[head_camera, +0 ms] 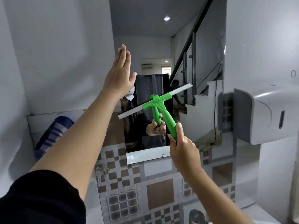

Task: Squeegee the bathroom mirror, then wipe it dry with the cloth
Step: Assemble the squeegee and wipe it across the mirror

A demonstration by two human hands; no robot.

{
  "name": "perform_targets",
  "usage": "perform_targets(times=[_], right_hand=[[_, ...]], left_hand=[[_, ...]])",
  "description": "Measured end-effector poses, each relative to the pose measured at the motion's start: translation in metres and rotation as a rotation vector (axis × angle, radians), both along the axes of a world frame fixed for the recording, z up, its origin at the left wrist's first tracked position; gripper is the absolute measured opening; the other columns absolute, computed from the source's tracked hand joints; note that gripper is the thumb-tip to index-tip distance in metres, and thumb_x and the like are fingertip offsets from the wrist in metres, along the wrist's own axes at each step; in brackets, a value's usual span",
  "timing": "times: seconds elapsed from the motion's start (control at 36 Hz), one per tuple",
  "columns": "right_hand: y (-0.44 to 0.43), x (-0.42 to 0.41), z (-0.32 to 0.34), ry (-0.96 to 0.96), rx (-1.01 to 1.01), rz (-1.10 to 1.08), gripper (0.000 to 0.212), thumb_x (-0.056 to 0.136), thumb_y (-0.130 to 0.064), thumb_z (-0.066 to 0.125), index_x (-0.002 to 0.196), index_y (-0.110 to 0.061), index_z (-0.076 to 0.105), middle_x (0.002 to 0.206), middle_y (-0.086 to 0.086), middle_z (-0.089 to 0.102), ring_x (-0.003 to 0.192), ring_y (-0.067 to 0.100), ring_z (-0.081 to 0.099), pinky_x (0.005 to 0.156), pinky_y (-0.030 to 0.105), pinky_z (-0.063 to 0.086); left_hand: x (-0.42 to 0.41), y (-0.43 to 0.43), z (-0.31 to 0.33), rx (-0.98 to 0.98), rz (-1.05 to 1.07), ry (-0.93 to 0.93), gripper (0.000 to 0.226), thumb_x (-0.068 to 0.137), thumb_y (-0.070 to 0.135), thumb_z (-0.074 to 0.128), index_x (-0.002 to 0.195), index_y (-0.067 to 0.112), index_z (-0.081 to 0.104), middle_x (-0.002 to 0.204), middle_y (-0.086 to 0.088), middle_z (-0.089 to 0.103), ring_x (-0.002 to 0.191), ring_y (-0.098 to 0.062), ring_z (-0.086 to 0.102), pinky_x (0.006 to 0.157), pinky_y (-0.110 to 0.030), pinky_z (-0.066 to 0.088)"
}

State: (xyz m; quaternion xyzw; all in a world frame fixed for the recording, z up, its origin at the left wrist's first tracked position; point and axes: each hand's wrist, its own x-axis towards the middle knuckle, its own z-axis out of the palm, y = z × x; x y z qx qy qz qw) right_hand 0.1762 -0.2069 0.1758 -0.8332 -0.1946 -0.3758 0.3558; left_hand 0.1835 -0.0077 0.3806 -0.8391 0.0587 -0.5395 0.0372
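A green squeegee [163, 109] with a pale blade lies tilted against the lower middle of the wall mirror [161, 46], blade rising to the right. My right hand [182, 147] is shut on the bottom of its handle. My left hand [120, 73] is raised flat, fingers straight and together, at the mirror's left edge, holding nothing; whether it touches the glass or wall I cannot tell. A blue-and-white striped cloth [51, 135] lies on a ledge at the left, below my left forearm.
A white wall-mounted dispenser [267, 115] juts out to the right of the mirror. Patterned brown-and-grey tiles [145, 183] cover the wall beneath. The mirror reflects a staircase, a ceiling light and a person. White walls stand on both sides.
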Motion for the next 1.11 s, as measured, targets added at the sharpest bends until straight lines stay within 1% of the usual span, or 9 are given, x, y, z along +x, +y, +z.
perform_targets(times=[0.14, 0.19, 0.31, 0.42, 0.53, 0.69, 0.86, 1.0, 1.11], right_hand=[[-0.048, 0.018, 0.005, -0.067, -0.210, -0.040, 0.052, 0.094, -0.025, 0.046, 0.141, -0.010, 0.030, 0.078, 0.014, 0.064, 0.055, 0.032, 0.059, 0.045, 0.032, 0.040], [-0.065, 0.027, 0.003, -0.079, -0.257, -0.054, 0.051, 0.094, -0.027, 0.047, 0.140, -0.009, 0.033, 0.076, 0.014, 0.064, 0.052, 0.032, 0.057, 0.044, 0.030, 0.037], [-0.098, 0.040, -0.002, -0.085, -0.294, -0.090, 0.051, 0.093, -0.027, 0.050, 0.138, -0.007, 0.037, 0.078, 0.015, 0.066, 0.055, 0.034, 0.060, 0.046, 0.029, 0.032], [-0.121, 0.048, -0.010, -0.055, -0.269, -0.097, 0.051, 0.093, -0.024, 0.050, 0.139, -0.008, 0.035, 0.081, 0.017, 0.066, 0.060, 0.035, 0.060, 0.050, 0.031, 0.034], [-0.128, 0.053, -0.019, -0.056, -0.250, -0.078, 0.050, 0.093, -0.025, 0.049, 0.138, -0.006, 0.036, 0.080, 0.017, 0.066, 0.060, 0.034, 0.059, 0.050, 0.031, 0.034], [-0.123, 0.054, -0.032, -0.049, -0.172, -0.041, 0.051, 0.094, -0.026, 0.048, 0.139, -0.006, 0.033, 0.085, 0.017, 0.067, 0.065, 0.034, 0.060, 0.052, 0.031, 0.035], [-0.127, 0.056, -0.051, 0.000, -0.116, -0.031, 0.049, 0.094, -0.026, 0.047, 0.137, -0.005, 0.033, 0.082, 0.019, 0.066, 0.062, 0.033, 0.058, 0.051, 0.037, 0.045], [-0.131, 0.050, -0.063, 0.075, -0.062, -0.061, 0.049, 0.096, -0.025, 0.046, 0.138, -0.006, 0.031, 0.082, 0.019, 0.065, 0.058, 0.026, 0.046, 0.049, 0.030, 0.034], [-0.121, 0.043, -0.069, 0.175, 0.023, -0.075, 0.048, 0.096, -0.025, 0.044, 0.139, -0.009, 0.030, 0.075, 0.010, 0.055, 0.056, 0.024, 0.047, 0.045, 0.027, 0.031]], left_hand=[[0.005, -0.010, -0.020, -0.058, -0.011, -0.012, 0.069, 0.094, 0.022, 0.048, 0.145, -0.003, 0.008, 0.156, -0.016, -0.002, 0.145, -0.028, -0.002, 0.116, -0.030, 0.009], [0.007, -0.013, -0.025, -0.077, 0.000, -0.023, 0.071, 0.094, 0.024, 0.048, 0.146, -0.001, 0.007, 0.157, -0.015, -0.003, 0.145, -0.027, -0.003, 0.115, -0.029, 0.008], [0.011, -0.018, -0.033, -0.104, 0.014, -0.030, 0.074, 0.093, 0.026, 0.051, 0.146, 0.000, 0.006, 0.157, -0.014, -0.005, 0.145, -0.027, -0.004, 0.116, -0.030, 0.005], [0.017, -0.021, -0.042, -0.107, 0.052, -0.047, 0.076, 0.091, 0.028, 0.053, 0.146, -0.001, 0.009, 0.157, -0.016, -0.003, 0.144, -0.029, -0.002, 0.116, -0.034, 0.004], [0.020, -0.023, -0.054, -0.099, 0.088, -0.057, 0.076, 0.091, 0.030, 0.052, 0.146, -0.001, 0.009, 0.156, -0.018, -0.002, 0.144, -0.031, -0.003, 0.116, -0.034, 0.001], [0.018, -0.023, -0.056, -0.093, 0.110, -0.041, 0.079, 0.091, 0.033, 0.053, 0.146, 0.000, 0.008, 0.156, -0.017, -0.003, 0.144, -0.030, -0.004, 0.115, -0.034, 0.000], [0.015, -0.020, -0.060, -0.084, 0.100, -0.020, 0.081, 0.090, 0.033, 0.055, 0.147, 0.002, 0.007, 0.156, -0.016, -0.004, 0.144, -0.029, -0.005, 0.115, -0.032, -0.001], [0.017, -0.023, -0.061, -0.110, 0.084, -0.024, 0.080, 0.090, 0.031, 0.054, 0.147, 0.002, 0.006, 0.156, -0.016, -0.006, 0.144, -0.030, -0.005, 0.116, -0.036, 0.000], [0.018, -0.023, -0.062, -0.114, 0.069, -0.032, 0.079, 0.089, 0.028, 0.055, 0.146, 0.002, 0.007, 0.156, -0.017, -0.004, 0.144, -0.031, -0.004, 0.116, -0.037, 0.001]])
